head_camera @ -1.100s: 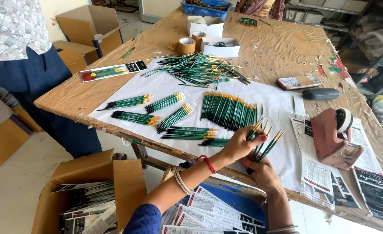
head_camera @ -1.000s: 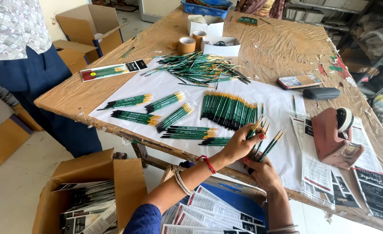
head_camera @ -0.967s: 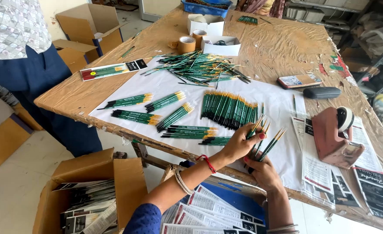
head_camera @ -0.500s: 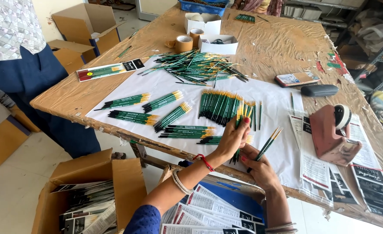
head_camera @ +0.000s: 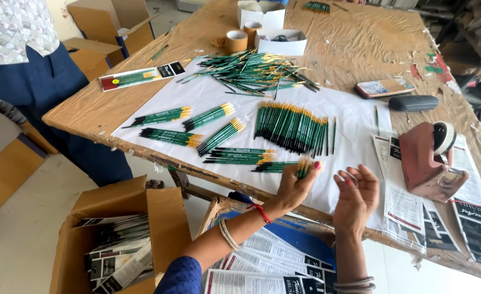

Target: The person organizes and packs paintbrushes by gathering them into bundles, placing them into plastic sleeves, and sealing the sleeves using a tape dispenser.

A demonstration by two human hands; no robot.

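Note:
Green paint brushes with yellow ends lie in small groups (head_camera: pixel 218 136) on a white paper sheet (head_camera: pixel 355 117), beside a neat row of them (head_camera: pixel 292 128) and a loose heap (head_camera: pixel 251 71) farther back. My left hand (head_camera: pixel 295 185) is closed on a small bundle of brushes (head_camera: pixel 303 167) at the near edge of the sheet, next to the nearest group (head_camera: pixel 240 158). My right hand (head_camera: pixel 356 193) hovers beside it, fingers spread, holding nothing.
A red tape dispenser (head_camera: pixel 428 158) and printed leaflets (head_camera: pixel 472 209) sit at the right. A phone (head_camera: pixel 383 88), a dark case (head_camera: pixel 413 102), tape rolls (head_camera: pixel 236 41) and white boxes (head_camera: pixel 279 41) lie farther back. Another person (head_camera: pixel 22 60) stands at the left. A cardboard box (head_camera: pixel 118 239) of leaflets rests below.
My left hand brought the bundle down toward the sheet's near edge. My right hand let go of the brushes it held and is now open.

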